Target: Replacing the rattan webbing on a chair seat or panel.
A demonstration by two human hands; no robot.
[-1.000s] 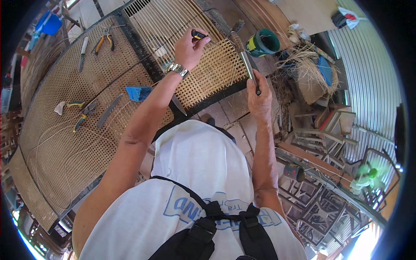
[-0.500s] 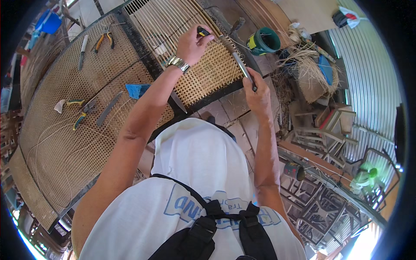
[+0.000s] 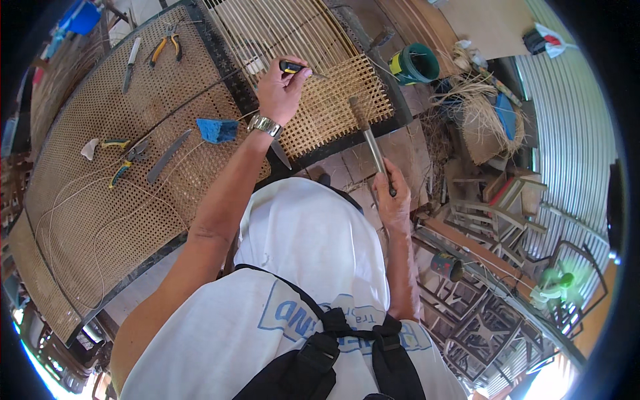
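My left hand (image 3: 280, 97), with a metal watch (image 3: 265, 125) on its wrist, is closed around a short black-and-yellow handled tool (image 3: 291, 67). A thin pointed metal tip sticks out from it to the right, over a partly woven cane panel (image 3: 337, 110). My right hand (image 3: 395, 197) grips a long metal tool (image 3: 373, 148) by its dark end. Its worn brown far end hangs over the right part of the weave, apart from the left hand; its exact kind is unclear. Beneath my left wrist a knife blade (image 3: 280, 155) shows, its handle hidden.
Left lies finished cane mesh (image 3: 87, 200) bearing a blue sponge (image 3: 217, 131), a dark blade (image 3: 168, 157), yellow-handled pliers (image 3: 127, 165), orange-handled pliers (image 3: 165, 47) and a white-handled knife (image 3: 131, 65). A green bucket (image 3: 415, 65) and loose fibre strips (image 3: 477, 100) are right; wooden frames (image 3: 493, 320) stack lower right.
My right hand has drawn the long tool back toward me, so its brown end has moved away from my left hand. The left hand keeps its grip; the view has shifted slightly.
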